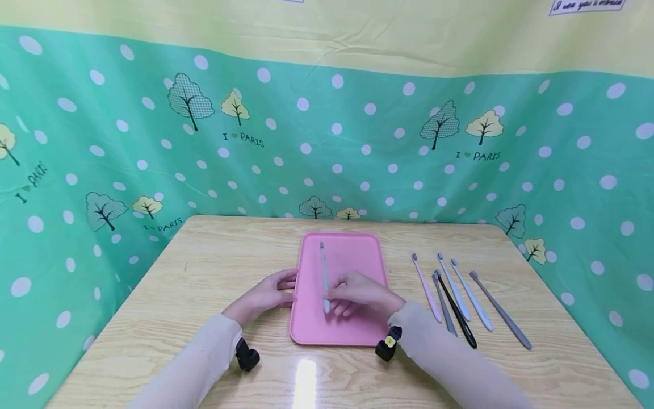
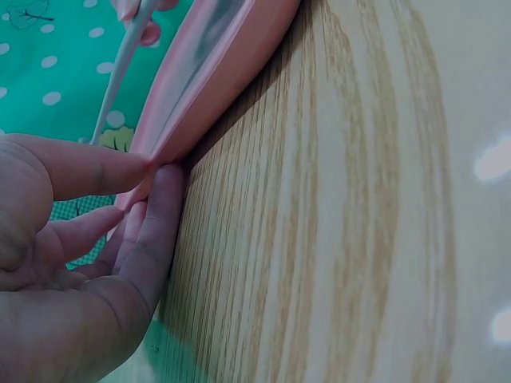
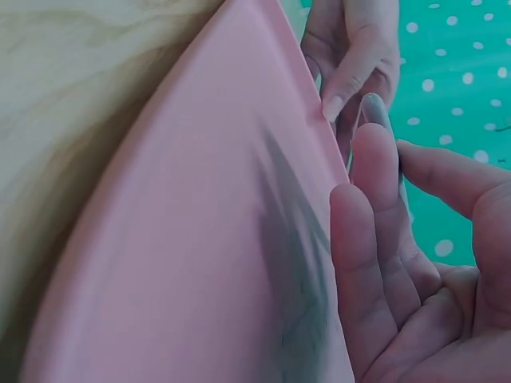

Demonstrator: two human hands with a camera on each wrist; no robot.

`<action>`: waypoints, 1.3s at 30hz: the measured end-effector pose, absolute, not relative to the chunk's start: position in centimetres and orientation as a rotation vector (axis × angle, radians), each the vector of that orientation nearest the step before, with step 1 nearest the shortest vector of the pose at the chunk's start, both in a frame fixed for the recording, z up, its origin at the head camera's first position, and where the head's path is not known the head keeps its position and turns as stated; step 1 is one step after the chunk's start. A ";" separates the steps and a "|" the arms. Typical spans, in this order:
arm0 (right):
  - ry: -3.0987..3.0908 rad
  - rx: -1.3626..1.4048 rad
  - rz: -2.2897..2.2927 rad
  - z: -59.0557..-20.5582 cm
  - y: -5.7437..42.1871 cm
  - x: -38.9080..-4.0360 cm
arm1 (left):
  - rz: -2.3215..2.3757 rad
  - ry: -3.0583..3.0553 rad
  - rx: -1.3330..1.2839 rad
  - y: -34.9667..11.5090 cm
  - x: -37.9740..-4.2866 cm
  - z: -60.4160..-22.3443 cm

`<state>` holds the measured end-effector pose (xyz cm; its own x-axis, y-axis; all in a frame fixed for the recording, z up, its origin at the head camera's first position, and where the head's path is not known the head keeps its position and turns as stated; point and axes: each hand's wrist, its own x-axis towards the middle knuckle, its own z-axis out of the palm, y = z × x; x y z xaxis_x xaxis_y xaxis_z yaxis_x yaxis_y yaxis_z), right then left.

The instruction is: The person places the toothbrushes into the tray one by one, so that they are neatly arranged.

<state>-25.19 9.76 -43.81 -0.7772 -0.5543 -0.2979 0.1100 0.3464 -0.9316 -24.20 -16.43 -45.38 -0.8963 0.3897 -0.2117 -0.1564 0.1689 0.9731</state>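
Toothbrush (image 1: 324,271) in pale grey-blue is held over the left part of a pink tray (image 1: 352,253), its bristle head pointed to the far side and its thicker handle end to the near side. The handle is pinched near that end between the thumb and finger of the right hand (image 1: 363,292), which is placed just right of it. Whether the tray is touched by the brush cannot be told. By the left hand (image 1: 267,293) the left rim of the tray is gripped, with thumb and fingers closed about the edge; the toothbrush is thereby found between the two hands, apart from the left and in the grasp of the right.

The tray is set on a wood-grained bench (image 1: 230,238). Well to the right of the toothbrush, beyond the tray, are laid a pink brush (image 1: 426,288), a grey brush (image 1: 445,305), a black brush (image 1: 457,312), a light blue brush (image 1: 455,288), a second light blue brush (image 1: 472,296) and, farthest right, a dark grey brush (image 1: 503,312), all with heads toward the far side. Pale sleeves (image 1: 439,352) are worn on both arms. Behind the bench is hung a green cloth (image 1: 245,187) patterned with white dots and trees.
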 end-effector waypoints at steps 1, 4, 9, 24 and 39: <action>2.017 -0.382 -1.474 -43.9 9.5 -25.3 | 1.773 2.037 0.222 -16.4 -24.2 -45.4; 2.003 -0.377 -1.478 -44.1 8.6 -25.4 | 1.764 2.046 0.211 -16.4 -24.3 -45.3; 1.999 -0.366 -1.470 -44.4 7.1 -25.6 | 1.756 2.060 0.208 -16.4 -24.3 -45.2; 2.015 -0.314 -1.460 -45.4 4.8 -26.2 | 1.766 2.042 0.212 -16.3 -24.2 -45.3; 2.026 -0.295 -1.449 -44.9 3.9 -26.1 | 1.760 2.050 0.248 -16.5 -24.1 -45.5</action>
